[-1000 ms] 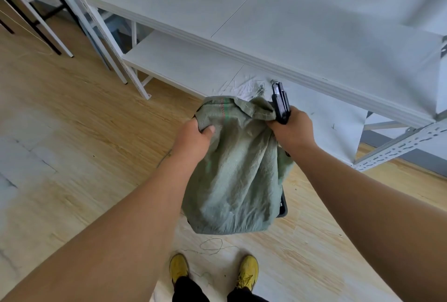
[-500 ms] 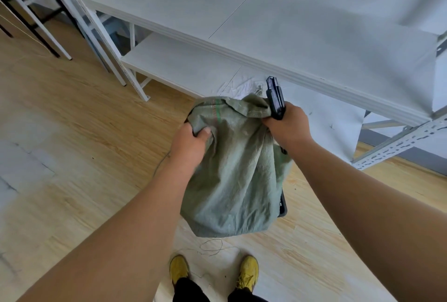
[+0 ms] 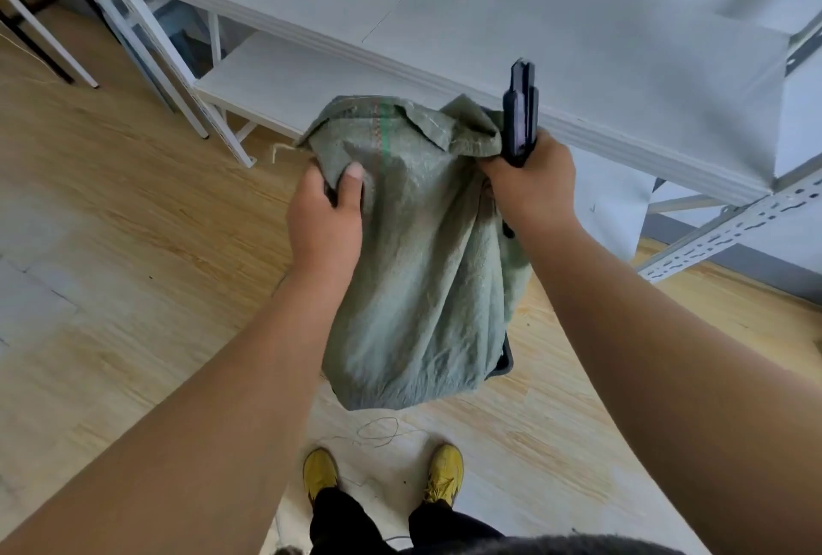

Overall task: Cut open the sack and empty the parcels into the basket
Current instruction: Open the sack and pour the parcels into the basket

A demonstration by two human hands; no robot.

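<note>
The sack (image 3: pixel 418 252) hangs above the floor (image 3: pixel 133 243), in front of the shelving unit (image 3: pixel 489 20). Left of the sack's top is the left hand (image 3: pixel 324 216); right of it is the right hand (image 3: pixel 529 185), with the cutter (image 3: pixel 519 114) rising from it. The basket (image 3: pixel 505 361) shows behind the sack's lower right. The shoes (image 3: pixel 320 472) and a loose thread (image 3: pixel 378 427) lie below the sack.

Free room: bare wood floor (image 3: pixel 133 243), left half of frame, open down to lower left. Obstacles: white shelf unit (image 3: pixel 533 34) spans top, edge just behind sack (image 3: pixel 422 265) top; its legs (image 3: pixel 195 109) upper left; perforated bracket (image 3: pixel 729 229) at right. Basket (image 3: pixel 505 361) rim peeks under sack, mostly covered. Loose string (image 3: pixel 378 430) on floor nr shoes (image 3: pixel 445 476).
</note>
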